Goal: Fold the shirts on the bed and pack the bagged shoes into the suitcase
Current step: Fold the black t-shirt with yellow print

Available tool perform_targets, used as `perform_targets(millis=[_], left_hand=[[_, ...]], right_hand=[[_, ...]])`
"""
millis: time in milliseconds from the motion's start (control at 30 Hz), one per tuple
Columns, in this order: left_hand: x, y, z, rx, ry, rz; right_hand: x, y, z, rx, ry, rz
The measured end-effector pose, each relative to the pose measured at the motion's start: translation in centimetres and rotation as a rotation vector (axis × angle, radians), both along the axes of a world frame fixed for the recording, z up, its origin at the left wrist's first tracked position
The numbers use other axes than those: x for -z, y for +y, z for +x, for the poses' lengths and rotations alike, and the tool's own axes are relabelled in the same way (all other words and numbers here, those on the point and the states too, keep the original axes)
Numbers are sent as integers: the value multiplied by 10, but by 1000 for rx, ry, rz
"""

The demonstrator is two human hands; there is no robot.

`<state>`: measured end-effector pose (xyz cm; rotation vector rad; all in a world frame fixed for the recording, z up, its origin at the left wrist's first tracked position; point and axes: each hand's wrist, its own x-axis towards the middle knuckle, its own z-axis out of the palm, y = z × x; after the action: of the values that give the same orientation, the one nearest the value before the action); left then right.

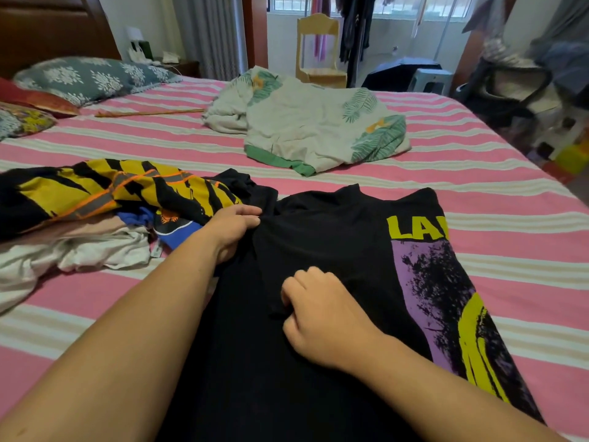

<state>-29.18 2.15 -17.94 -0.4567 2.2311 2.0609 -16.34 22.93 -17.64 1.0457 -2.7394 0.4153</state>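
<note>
A black shirt [334, 244] is spread on the bed [478, 193], filling the centre and the 6 o'clock part of the view, with its collar towards 12 o'clock. A purple and yellow print with the yellow letters "LA" is seen along its folded edge at 3 o'clock. The left hand [232, 232] is placed at the shirt's edge at about 10 o'clock of the garment, where the cloth is pinched between the curled fingers [250, 212] and the thumb. The right hand [322, 314] is set on the middle of the shirt, and a small fold of black cloth is grasped by its curled fingers.

A pile of clothes [105, 215] is heaped at 9 o'clock, just beside the left hand, with a yellow and black striped garment on top and white and blue pieces under it. A crumpled quilt [312, 126] with a leaf pattern is laid at 12 o'clock, well apart from the shirt. Pillows [92, 78] are set at 10 o'clock by the headboard. A small wooden chair [318, 43] is seen beyond the bed at 12 o'clock.
</note>
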Motion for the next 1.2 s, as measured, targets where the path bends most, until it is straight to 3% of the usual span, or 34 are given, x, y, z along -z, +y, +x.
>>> perform_targets(millis=[167, 233, 333, 400, 533, 600, 667, 733, 933, 1067, 1200], left_hand=[[-1, 1, 2, 22, -7, 20], [-9, -1, 2, 40, -44, -73], [-55, 13, -20, 100, -86, -569], [-103, 43, -36, 119, -85, -674], [-158, 140, -39, 223, 10, -110], [-138, 184, -34, 331, 34, -58], [-97, 209, -35, 384, 76, -221], [-60, 222, -38, 453, 113, -516], [-21, 240, -39, 675, 191, -1134], [-27, 267, -39, 705, 336, -1293], [-16, 286, -44, 561, 368, -1223]], right_hand=[[7, -13, -9, 89, 154, 157], [-2, -18, -6, 59, 223, 168], [-28, -3, -10, 231, 138, -143], [-50, 23, -16, 462, -92, -458], [-68, 92, -21, 755, -295, -933], [-56, 124, -14, 882, -430, -1015], [-34, 149, -7, 961, -605, -1035], [-19, 169, -3, 983, -731, -1109], [-13, 185, -11, 990, -700, -965], [0, 190, -4, 956, -709, -1024], [6, 188, 0, 903, -664, -1060]])
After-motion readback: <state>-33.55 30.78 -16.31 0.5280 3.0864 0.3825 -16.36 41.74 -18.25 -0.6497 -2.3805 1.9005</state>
